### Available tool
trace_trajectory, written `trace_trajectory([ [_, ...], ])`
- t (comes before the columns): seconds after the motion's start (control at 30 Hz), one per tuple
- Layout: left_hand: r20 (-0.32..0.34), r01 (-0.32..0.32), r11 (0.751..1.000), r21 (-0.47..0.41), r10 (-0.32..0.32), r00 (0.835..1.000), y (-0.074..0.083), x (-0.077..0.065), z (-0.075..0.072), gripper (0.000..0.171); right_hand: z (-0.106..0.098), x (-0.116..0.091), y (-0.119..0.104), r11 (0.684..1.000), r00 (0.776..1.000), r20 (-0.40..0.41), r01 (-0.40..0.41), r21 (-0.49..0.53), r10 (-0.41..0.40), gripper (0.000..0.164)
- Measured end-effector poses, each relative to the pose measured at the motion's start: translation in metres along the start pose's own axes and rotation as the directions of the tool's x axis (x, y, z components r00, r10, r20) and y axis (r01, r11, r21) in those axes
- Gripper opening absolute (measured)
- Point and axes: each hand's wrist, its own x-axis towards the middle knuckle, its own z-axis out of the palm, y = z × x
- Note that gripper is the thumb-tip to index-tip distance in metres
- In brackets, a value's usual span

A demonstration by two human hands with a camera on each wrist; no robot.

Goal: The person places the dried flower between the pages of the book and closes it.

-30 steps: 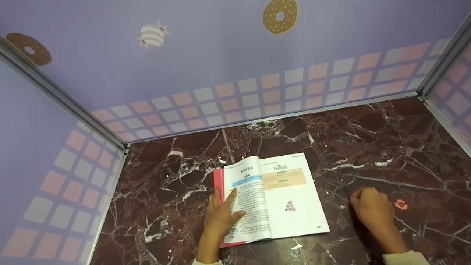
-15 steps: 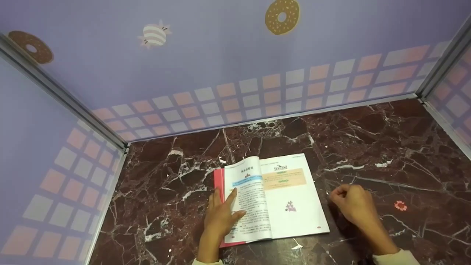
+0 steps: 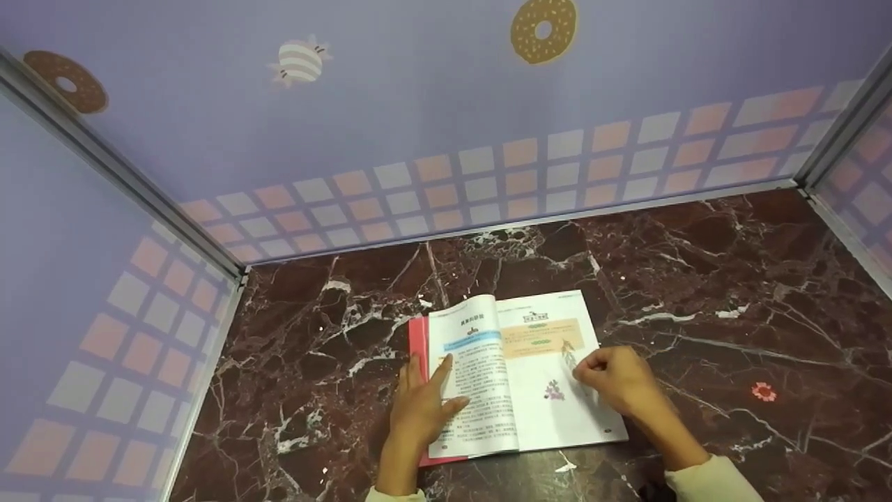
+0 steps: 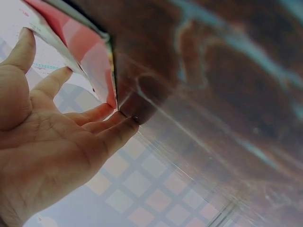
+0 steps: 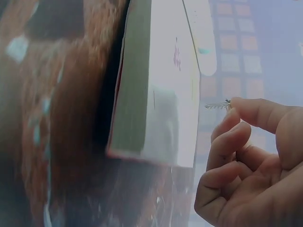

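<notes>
An open book (image 3: 557, 425) lies on the dark marbled table, its pink-red cover edge (image 3: 419, 341) showing at the left. My left hand (image 3: 418, 413) rests on the left page with fingers spread; in the left wrist view, its fingertips (image 4: 125, 124) reach the cover's edge at the tabletop. Above the right page, my right hand (image 3: 617, 380) pinches a thin, feathery sprig (image 5: 217, 105) between thumb and index finger, the other fingers curled. The sprig overlaps the orange text box in the head view. Lower on that page is a small purple flower shape (image 3: 554, 390).
A small pink-red flower (image 3: 764, 392) lies on the table (image 3: 704, 293) right of the book. Purple wall panels (image 3: 418, 97) with checks and doughnut pictures close off the back and both sides.
My right hand has moved left from beside the pink-red flower to over the right page, and the sprig now shows in its fingers. The left hand has stayed on the left page.
</notes>
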Motion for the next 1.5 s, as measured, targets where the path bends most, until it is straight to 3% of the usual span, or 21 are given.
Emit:
trace_trajectory([
  [0.4,0.029,0.008,1.000,0.002,-0.008,1.000,0.003,0.001,-0.001,0.073,0.020,0.009,-0.002,0.995,0.998,0.059,-0.032,0.091,0.026,0.010],
  [0.6,0.014,0.004,1.000,0.011,-0.004,1.000,0.003,0.001,-0.001,0.073,0.023,0.014,-0.002,0.997,0.998,0.054,-0.049,0.061,0.045,0.010],
  [1.13,0.030,0.027,1.000,0.010,-0.028,0.999,0.002,0.002,-0.002,0.074,0.024,0.018,-0.002,0.994,0.994,0.004,-0.105,0.033,0.105,0.011],
  [1.5,0.039,0.033,0.999,-0.004,-0.032,0.999,0.001,0.000,-0.001,0.073,0.026,0.016,0.007,0.999,0.997,-0.075,-0.034,-0.042,0.030,0.008],
])
